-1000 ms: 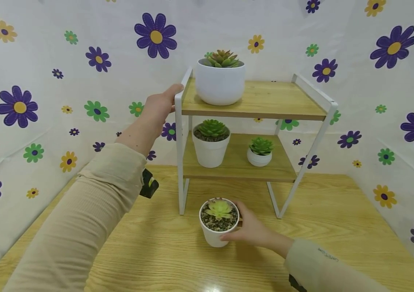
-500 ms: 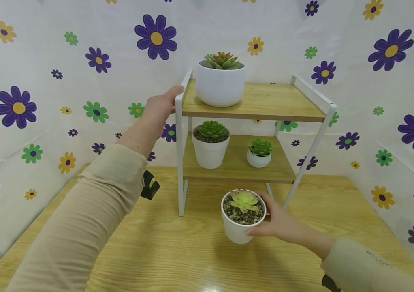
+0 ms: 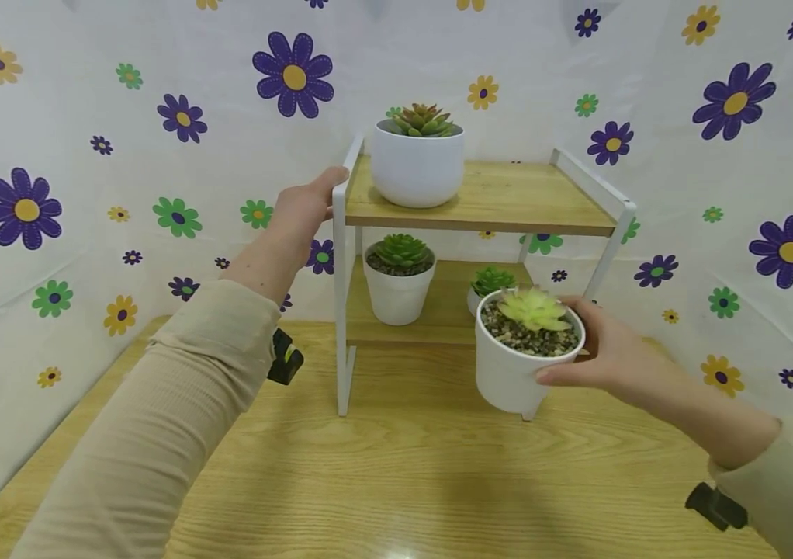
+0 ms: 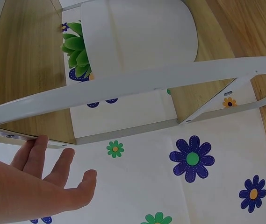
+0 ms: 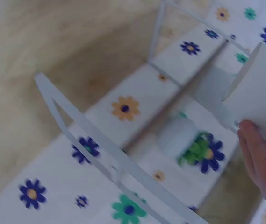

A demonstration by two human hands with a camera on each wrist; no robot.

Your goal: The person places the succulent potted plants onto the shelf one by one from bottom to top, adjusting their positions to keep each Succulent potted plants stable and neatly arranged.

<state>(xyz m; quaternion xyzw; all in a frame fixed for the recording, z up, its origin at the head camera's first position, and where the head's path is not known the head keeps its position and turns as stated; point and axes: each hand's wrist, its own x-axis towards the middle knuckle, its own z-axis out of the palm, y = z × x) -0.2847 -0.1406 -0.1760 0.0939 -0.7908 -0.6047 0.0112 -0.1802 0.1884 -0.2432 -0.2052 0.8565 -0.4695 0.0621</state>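
Note:
My right hand (image 3: 609, 349) grips a white potted succulent (image 3: 518, 373) by its right side, thumb in front. The pale green plant stands upright in gravel. Held in the air before the two-tier shelf (image 3: 501, 194), the pot partly covers a small succulent in a round white pot (image 3: 490, 281) on the lower board. My left hand (image 3: 306, 206) holds the shelf's upper left side rail. In the left wrist view, fingers (image 4: 60, 165) of that hand reach the frame's edge. In the right wrist view, the held pot (image 5: 261, 88) shows at the right edge.
A large white bowl-shaped pot (image 3: 417, 167) with a succulent stands on the top board's left. Below it, another potted succulent (image 3: 399, 291) sits on the lower board. White shelf legs (image 3: 343, 380) rest on the wooden table (image 3: 341, 481). Flower-printed cloth (image 3: 215, 46) surrounds the table.
My right hand has lifted the potted succulent from low in front of the shelf, up and to the right. My left hand has stayed on the shelf rail.

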